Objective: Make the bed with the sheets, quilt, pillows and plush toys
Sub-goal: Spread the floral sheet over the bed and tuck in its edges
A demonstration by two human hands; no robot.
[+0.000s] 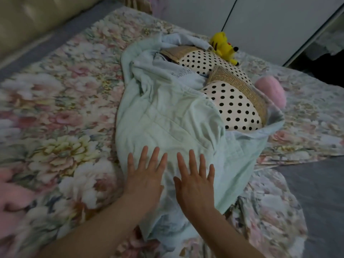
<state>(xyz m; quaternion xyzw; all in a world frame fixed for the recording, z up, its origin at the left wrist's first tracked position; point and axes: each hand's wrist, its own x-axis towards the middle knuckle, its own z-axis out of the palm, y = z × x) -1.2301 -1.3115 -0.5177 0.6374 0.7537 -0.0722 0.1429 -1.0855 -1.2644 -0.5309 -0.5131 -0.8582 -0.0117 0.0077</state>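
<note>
Head view: both hands flat on the bunched quilt

The left hand point(144, 175) and the right hand point(195, 179) lie side by side, palms down, on the near end of a pale green quilt point(167, 116). The fingers of both are straight and spread. Neither grip is clenched or holding anything; both are released and only press on the cloth.

The quilt is crumpled in a long heap across the middle of the bed, on top of a floral sheet point(61, 101) that covers most of the mattress. Its far and right folds wrap partly around two polka-dot pillows, the near pillow point(234, 110) and the far pillow point(202, 60). Both pillows are cream with black dots, and each shows a tan woven panel point(240, 86) along one edge.

A yellow plush toy point(223, 47) lies against the far pillow's outer side. A fluffy pink plush point(271, 90) sits just beside the near pillow, on the sheet.

At the lower right the floral sheet is turned back, and a grey surface point(316, 192) shows beneath it. A padded beige headboard point(28, 21) runs along the upper left. White wardrobe doors point(260, 21) stand beyond the far side of the bed.
</note>
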